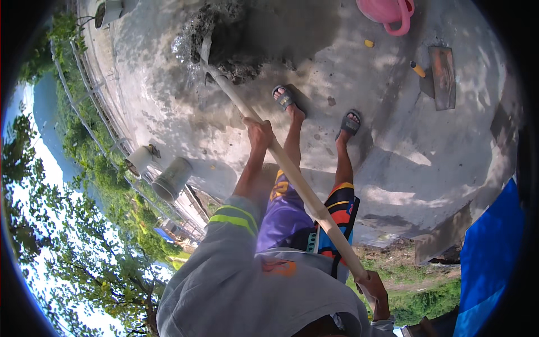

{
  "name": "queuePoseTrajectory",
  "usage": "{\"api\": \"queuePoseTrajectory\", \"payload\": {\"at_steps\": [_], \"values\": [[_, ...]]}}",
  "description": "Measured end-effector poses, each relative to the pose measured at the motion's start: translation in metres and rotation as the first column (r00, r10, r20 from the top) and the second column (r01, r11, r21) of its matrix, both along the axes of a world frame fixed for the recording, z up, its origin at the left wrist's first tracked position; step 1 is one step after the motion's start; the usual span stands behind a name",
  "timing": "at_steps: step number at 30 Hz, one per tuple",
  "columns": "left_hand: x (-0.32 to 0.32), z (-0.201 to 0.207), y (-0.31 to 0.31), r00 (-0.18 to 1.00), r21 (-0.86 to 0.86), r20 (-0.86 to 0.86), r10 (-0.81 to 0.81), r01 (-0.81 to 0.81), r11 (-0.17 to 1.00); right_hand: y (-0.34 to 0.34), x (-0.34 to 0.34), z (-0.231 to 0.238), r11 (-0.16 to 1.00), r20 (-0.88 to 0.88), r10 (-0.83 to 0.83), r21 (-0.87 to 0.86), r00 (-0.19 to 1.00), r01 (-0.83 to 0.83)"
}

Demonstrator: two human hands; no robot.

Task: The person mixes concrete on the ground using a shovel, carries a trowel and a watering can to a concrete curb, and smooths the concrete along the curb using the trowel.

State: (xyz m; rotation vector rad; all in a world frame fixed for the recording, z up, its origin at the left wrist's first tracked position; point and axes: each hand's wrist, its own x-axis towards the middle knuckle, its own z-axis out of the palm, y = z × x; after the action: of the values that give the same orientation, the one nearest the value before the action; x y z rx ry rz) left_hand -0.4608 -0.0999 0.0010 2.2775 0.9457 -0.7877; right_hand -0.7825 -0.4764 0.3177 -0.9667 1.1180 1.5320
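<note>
A shovel with a long pale wooden handle (297,182) runs slantwise across my body. Around the upper part of the handle my left hand (259,135) is closed. My right hand (373,289) grips it near its lower end, beside my hip. The shovel's grey metal head (206,49) reaches into a wet grey heap of mortar (238,42), and most of the blade is hidden there. Dark wet mix spreads on the concrete to the right of the head. My sandaled feet (285,98) stand just short of the wet patch.
A pink plastic vessel (387,14) with a looped handle is at far right. Near it lie a flat rectangular trowel (443,78) and a small yellow object (369,43). Buckets (171,180) stand at left by a railing (92,90). Blue sheeting (488,253) hangs at right.
</note>
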Motion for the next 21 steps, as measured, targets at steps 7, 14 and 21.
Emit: {"api": "queuePoseTrajectory", "payload": {"at_steps": [7,14,21], "values": [[0.016,-0.05,0.051,0.928,0.109,0.179,-0.327,0.312,0.944,0.019,0.047,-0.033,0.991,0.134,0.042,-0.13,0.99,-0.024],[-0.024,0.021,-0.094,0.988,-0.092,0.13,0.079,-0.067,0.994,-0.037,-0.021,0.017,0.847,0.165,0.439,-0.404,0.883,-0.345],[-0.059,0.032,-0.092,0.932,-0.408,0.024,0.361,-0.32,0.855,-0.099,-0.043,-0.027,0.547,0.206,0.795,-0.65,0.571,-0.527]]}}
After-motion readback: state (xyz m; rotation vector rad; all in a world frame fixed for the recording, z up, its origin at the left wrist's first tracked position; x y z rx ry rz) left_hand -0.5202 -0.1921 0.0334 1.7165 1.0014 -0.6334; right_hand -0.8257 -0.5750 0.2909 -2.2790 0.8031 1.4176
